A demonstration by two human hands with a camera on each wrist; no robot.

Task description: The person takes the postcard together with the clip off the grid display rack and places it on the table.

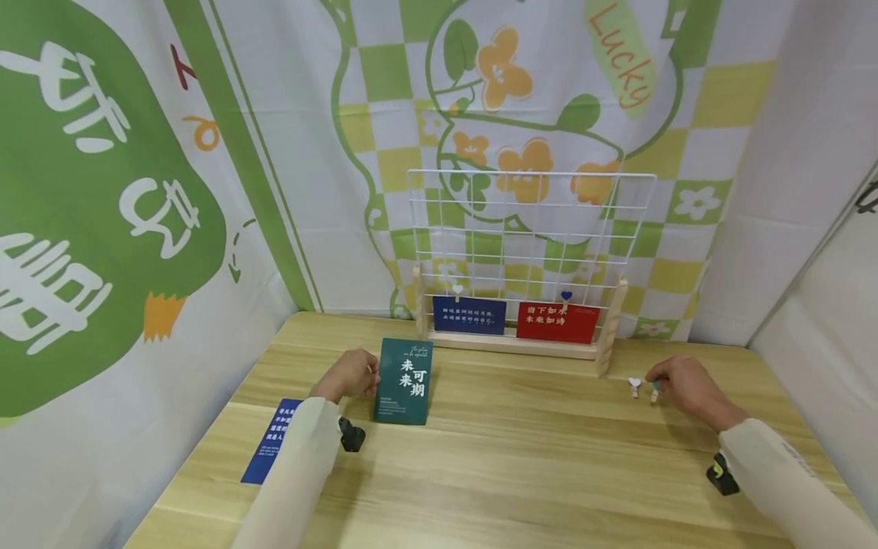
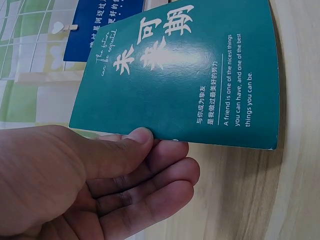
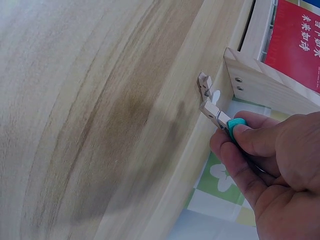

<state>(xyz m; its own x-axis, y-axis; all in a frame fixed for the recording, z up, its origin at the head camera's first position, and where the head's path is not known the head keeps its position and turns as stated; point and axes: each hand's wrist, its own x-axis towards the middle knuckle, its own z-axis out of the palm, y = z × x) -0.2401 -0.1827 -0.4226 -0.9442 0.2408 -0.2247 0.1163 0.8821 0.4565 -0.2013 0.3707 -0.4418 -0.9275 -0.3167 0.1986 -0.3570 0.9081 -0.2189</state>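
Note:
My left hand (image 1: 358,372) pinches the left edge of a green card (image 2: 170,85) with white lettering, thumb on its face and fingers behind. The card (image 1: 403,381) stands upright, tilted slightly, over the left part of the table. At the right, my right hand (image 1: 689,390) holds a small wooden clothespin (image 3: 218,116) with a teal heart-shaped end between thumb and forefinger. Just left of it, a second clothespin (image 1: 634,387) with a white heart lies on the table.
A white wire grid rack (image 1: 531,255) with wooden feet stands at the back of the table (image 1: 521,457). A blue card (image 1: 469,316) and a red card (image 1: 557,322) are clipped low on it. Another blue card (image 1: 264,450) lies partly under my left forearm.

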